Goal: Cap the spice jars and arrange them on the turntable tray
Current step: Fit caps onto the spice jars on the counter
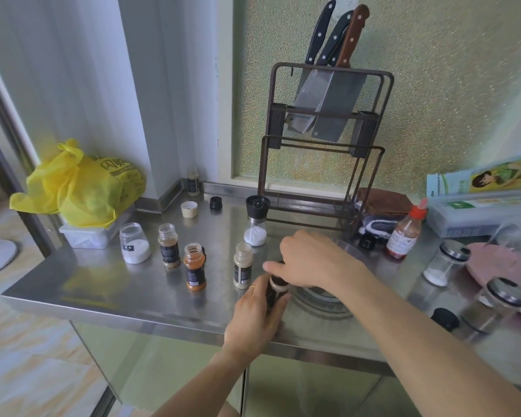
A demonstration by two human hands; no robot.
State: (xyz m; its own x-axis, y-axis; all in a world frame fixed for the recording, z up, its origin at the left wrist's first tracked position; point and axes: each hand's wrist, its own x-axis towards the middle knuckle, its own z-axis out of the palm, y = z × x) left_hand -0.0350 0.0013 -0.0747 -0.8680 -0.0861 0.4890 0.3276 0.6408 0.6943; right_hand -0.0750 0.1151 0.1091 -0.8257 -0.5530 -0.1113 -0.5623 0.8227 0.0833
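Fingers of the left hand (253, 317) wrap a dark cylindrical jar (275, 291) while the right hand (310, 260) pinches its cap from above. Uncapped plastic jars (194, 266) stand at ten o'clock on the brushed steel counter (103, 290).

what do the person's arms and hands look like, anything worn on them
Both forearms are bare, with no sleeves in view, no gloves, and no watch or bracelet. The left hand wears a thin gold-coloured ring on one finger. The right hand shows no rings or other jewellery.
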